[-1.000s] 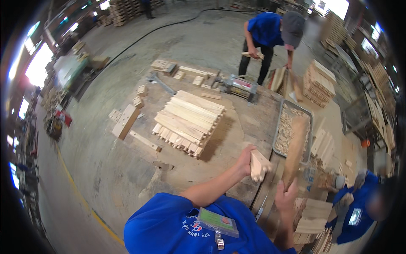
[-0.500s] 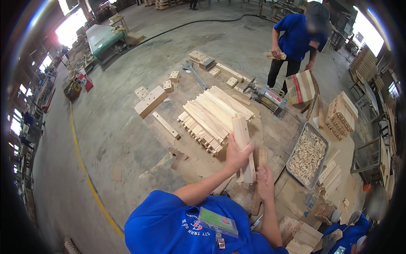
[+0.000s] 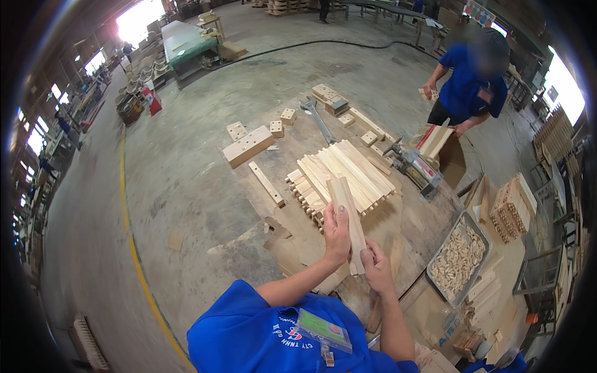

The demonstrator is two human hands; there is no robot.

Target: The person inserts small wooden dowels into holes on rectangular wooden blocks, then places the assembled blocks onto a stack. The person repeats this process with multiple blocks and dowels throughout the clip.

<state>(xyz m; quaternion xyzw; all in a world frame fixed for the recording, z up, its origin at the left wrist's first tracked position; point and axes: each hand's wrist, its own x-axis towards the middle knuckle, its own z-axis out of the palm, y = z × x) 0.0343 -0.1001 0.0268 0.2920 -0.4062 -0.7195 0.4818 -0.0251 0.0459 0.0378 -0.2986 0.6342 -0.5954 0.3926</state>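
A small bundle of pale wooden slats (image 3: 349, 214) is tilted in front of me, held in both hands. My left hand (image 3: 336, 237) is closed round its left side, with the thumb up against the wood. At the near end, my right hand (image 3: 377, 268) grips the right edge with thumb and fingers. How many slats are in the bundle I cannot tell. Just beyond it a stack of similar slats (image 3: 364, 168), with round pegs at their ends, lies on the worktable (image 3: 410, 230).
A metal tray (image 3: 460, 258) of wooden dowels stands at the right, near a stacked block of slats (image 3: 515, 205). Across the table lie a wrench (image 3: 318, 121), drilled blocks (image 3: 249, 147) and a clamp-like metal device (image 3: 415, 169). A co-worker (image 3: 476, 81) handles a cardboard box (image 3: 438, 146).
My right hand has come in from beside the bundle to grip its near end. My view has shifted, so the table sits further right. The co-worker has bent closer over the box.
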